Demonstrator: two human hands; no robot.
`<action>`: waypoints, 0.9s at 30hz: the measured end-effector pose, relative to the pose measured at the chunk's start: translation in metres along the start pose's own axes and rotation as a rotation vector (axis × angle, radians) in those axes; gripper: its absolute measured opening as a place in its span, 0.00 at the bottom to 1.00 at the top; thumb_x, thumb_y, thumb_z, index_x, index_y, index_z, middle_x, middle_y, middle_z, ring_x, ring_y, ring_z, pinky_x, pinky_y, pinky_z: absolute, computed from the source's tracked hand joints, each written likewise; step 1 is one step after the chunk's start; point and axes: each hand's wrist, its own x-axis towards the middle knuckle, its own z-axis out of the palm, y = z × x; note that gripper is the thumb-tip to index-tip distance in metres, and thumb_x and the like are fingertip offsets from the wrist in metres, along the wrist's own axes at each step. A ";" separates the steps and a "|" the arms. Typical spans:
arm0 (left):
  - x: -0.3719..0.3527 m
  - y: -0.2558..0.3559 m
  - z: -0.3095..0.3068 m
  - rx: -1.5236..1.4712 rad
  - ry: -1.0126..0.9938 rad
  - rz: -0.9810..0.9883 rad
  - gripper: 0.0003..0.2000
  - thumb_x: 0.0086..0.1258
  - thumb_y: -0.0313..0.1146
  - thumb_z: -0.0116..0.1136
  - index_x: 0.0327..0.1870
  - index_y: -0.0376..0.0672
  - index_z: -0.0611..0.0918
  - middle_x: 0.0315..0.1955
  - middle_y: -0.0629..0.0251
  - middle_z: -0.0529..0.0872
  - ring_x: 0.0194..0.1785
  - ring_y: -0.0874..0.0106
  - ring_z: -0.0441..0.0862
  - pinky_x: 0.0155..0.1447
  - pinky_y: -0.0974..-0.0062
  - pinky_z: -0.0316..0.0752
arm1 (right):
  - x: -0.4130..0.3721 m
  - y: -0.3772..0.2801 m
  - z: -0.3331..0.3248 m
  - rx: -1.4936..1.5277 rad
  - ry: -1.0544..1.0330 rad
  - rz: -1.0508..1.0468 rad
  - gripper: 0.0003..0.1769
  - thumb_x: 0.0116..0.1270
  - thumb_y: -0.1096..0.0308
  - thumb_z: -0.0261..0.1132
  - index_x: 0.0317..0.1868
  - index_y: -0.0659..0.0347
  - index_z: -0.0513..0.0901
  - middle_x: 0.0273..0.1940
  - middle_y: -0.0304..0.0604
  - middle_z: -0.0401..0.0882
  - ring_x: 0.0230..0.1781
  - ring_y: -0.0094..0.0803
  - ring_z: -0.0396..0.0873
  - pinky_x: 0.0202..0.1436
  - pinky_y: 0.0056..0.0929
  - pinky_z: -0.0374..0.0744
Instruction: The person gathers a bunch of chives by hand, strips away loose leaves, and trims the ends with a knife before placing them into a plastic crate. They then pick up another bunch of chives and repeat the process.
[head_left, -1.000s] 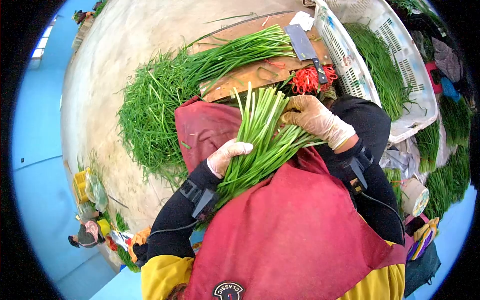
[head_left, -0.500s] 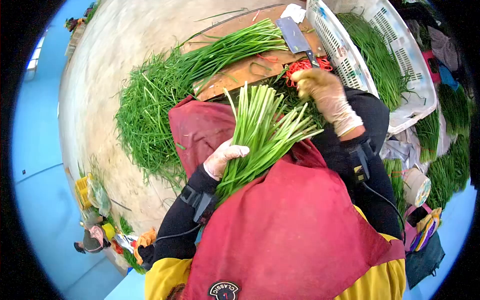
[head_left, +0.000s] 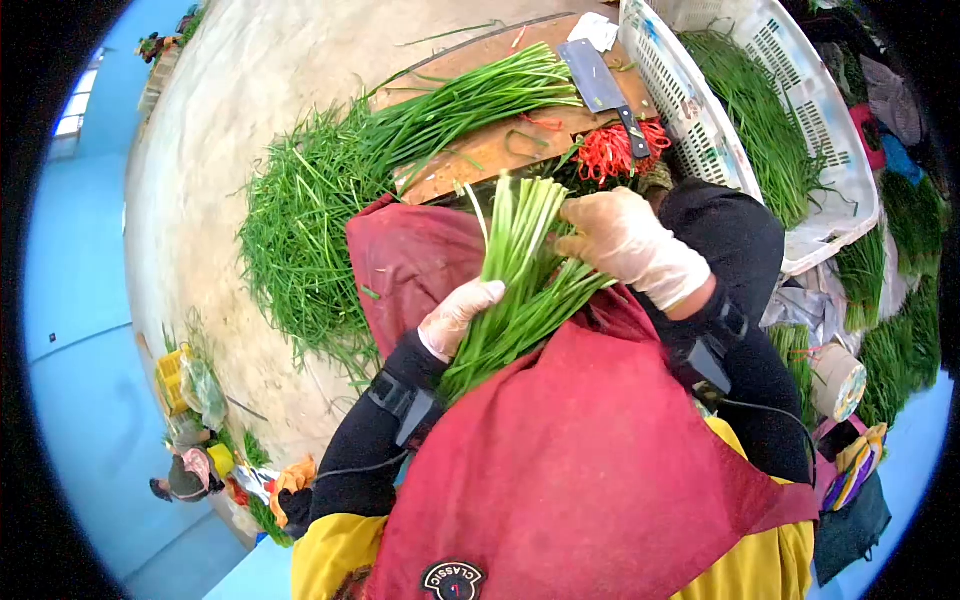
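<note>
A bunch of garlic chives [head_left: 515, 265] lies over my lap, its pale stalk ends pointing away from me. My left hand [head_left: 462, 318], in a thin whitish glove, is closed around the lower left side of the bunch. At the upper right, my gloved right hand [head_left: 635, 245] has its fingers bent against the pale stalks, pinching at them; its fingertips are partly hidden. Some stalks fan out to the right beneath that hand. Just beyond it are red ties [head_left: 615, 155] in a heap, with the handle of a cleaver [head_left: 595, 78] lying across them.
More chives [head_left: 480, 95] lie on a wooden board [head_left: 470, 160], beside a loose green pile [head_left: 310, 220] on the floor. A white perforated crate [head_left: 690, 105] holding chives stands at right. Further bundles [head_left: 905, 310] and a white tape roll [head_left: 838, 382] are near my right side.
My right hand has come down and left from beside the red ties to the pale stalk ends. The left hand keeps its hold, and the bunch stands slightly more upright.
</note>
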 end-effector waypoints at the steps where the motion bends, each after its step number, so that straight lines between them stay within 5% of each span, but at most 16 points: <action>1: 0.002 0.000 -0.008 0.376 0.002 0.081 0.34 0.61 0.39 0.67 0.68 0.38 0.68 0.57 0.67 0.78 0.59 0.75 0.74 0.64 0.73 0.68 | 0.009 -0.004 0.005 0.021 0.003 -0.002 0.17 0.58 0.52 0.63 0.35 0.58 0.82 0.31 0.53 0.81 0.36 0.52 0.81 0.42 0.46 0.78; 5: 0.001 -0.001 -0.007 0.501 0.044 0.024 0.33 0.58 0.36 0.67 0.65 0.37 0.70 0.55 0.68 0.78 0.56 0.75 0.75 0.62 0.75 0.69 | 0.015 -0.002 0.011 0.059 0.024 -0.001 0.13 0.58 0.56 0.62 0.32 0.58 0.83 0.28 0.51 0.81 0.34 0.51 0.81 0.40 0.45 0.78; 6: 0.001 -0.002 -0.008 0.339 0.059 0.018 0.31 0.58 0.34 0.65 0.65 0.36 0.70 0.54 0.66 0.79 0.54 0.73 0.77 0.61 0.74 0.71 | 0.015 0.001 0.013 0.053 0.024 -0.002 0.13 0.58 0.56 0.62 0.32 0.58 0.83 0.28 0.51 0.81 0.34 0.51 0.81 0.40 0.45 0.78; 8: 0.003 -0.004 -0.015 0.173 0.075 0.017 0.29 0.59 0.33 0.62 0.64 0.35 0.71 0.53 0.65 0.80 0.53 0.72 0.79 0.60 0.73 0.72 | 0.013 0.010 0.017 0.146 0.161 0.135 0.10 0.58 0.60 0.63 0.31 0.59 0.82 0.27 0.51 0.80 0.31 0.48 0.81 0.37 0.41 0.78; 10: 0.004 -0.007 -0.025 0.112 0.073 0.020 0.27 0.61 0.31 0.58 0.63 0.34 0.71 0.52 0.60 0.81 0.51 0.69 0.81 0.59 0.70 0.75 | 0.010 0.032 0.019 0.323 0.505 0.079 0.08 0.60 0.67 0.67 0.29 0.62 0.79 0.21 0.41 0.74 0.22 0.32 0.74 0.29 0.30 0.75; 12: 0.002 -0.006 -0.022 0.139 0.107 0.033 0.25 0.63 0.30 0.55 0.63 0.34 0.72 0.52 0.59 0.82 0.51 0.68 0.82 0.59 0.69 0.75 | -0.001 0.040 -0.003 0.575 0.532 0.259 0.08 0.60 0.67 0.66 0.28 0.62 0.79 0.22 0.42 0.76 0.22 0.29 0.74 0.29 0.29 0.75; 15: 0.001 -0.002 -0.012 0.017 0.089 0.019 0.25 0.63 0.30 0.54 0.63 0.34 0.72 0.54 0.58 0.81 0.53 0.66 0.82 0.60 0.68 0.75 | -0.014 0.022 -0.034 0.863 0.314 0.273 0.09 0.63 0.68 0.67 0.29 0.64 0.80 0.23 0.34 0.76 0.25 0.20 0.71 0.31 0.24 0.74; 18: 0.004 -0.003 -0.014 0.055 0.082 0.024 0.25 0.64 0.32 0.55 0.63 0.34 0.72 0.53 0.60 0.82 0.52 0.67 0.81 0.60 0.69 0.75 | -0.011 0.005 -0.020 0.602 0.153 0.019 0.15 0.66 0.56 0.63 0.37 0.62 0.84 0.32 0.49 0.84 0.34 0.41 0.83 0.39 0.35 0.79; 20: 0.004 -0.004 -0.012 0.121 0.087 0.041 0.25 0.64 0.32 0.56 0.63 0.35 0.72 0.51 0.61 0.82 0.51 0.68 0.81 0.59 0.70 0.75 | 0.003 -0.013 -0.010 0.309 -0.054 0.121 0.16 0.65 0.56 0.66 0.39 0.63 0.84 0.32 0.51 0.83 0.33 0.40 0.83 0.38 0.35 0.78; 21: 0.003 -0.004 -0.011 0.185 0.095 0.052 0.25 0.64 0.32 0.56 0.63 0.35 0.72 0.50 0.62 0.82 0.50 0.69 0.81 0.58 0.71 0.75 | 0.010 -0.018 -0.006 0.310 -0.179 0.172 0.21 0.64 0.49 0.64 0.40 0.61 0.84 0.34 0.55 0.82 0.35 0.48 0.82 0.40 0.39 0.78; 26: -0.001 -0.004 -0.010 0.191 0.110 0.024 0.25 0.64 0.32 0.57 0.63 0.35 0.72 0.50 0.63 0.82 0.51 0.71 0.80 0.59 0.71 0.74 | 0.017 0.007 0.028 0.777 0.104 0.178 0.12 0.65 0.64 0.67 0.30 0.65 0.81 0.22 0.36 0.75 0.24 0.24 0.73 0.29 0.28 0.74; 27: -0.002 -0.004 -0.011 0.175 0.084 0.039 0.25 0.64 0.32 0.57 0.63 0.35 0.72 0.52 0.63 0.81 0.52 0.71 0.80 0.59 0.71 0.73 | 0.016 0.017 0.023 0.587 0.271 0.157 0.11 0.64 0.65 0.67 0.29 0.64 0.80 0.22 0.34 0.74 0.22 0.22 0.70 0.27 0.27 0.72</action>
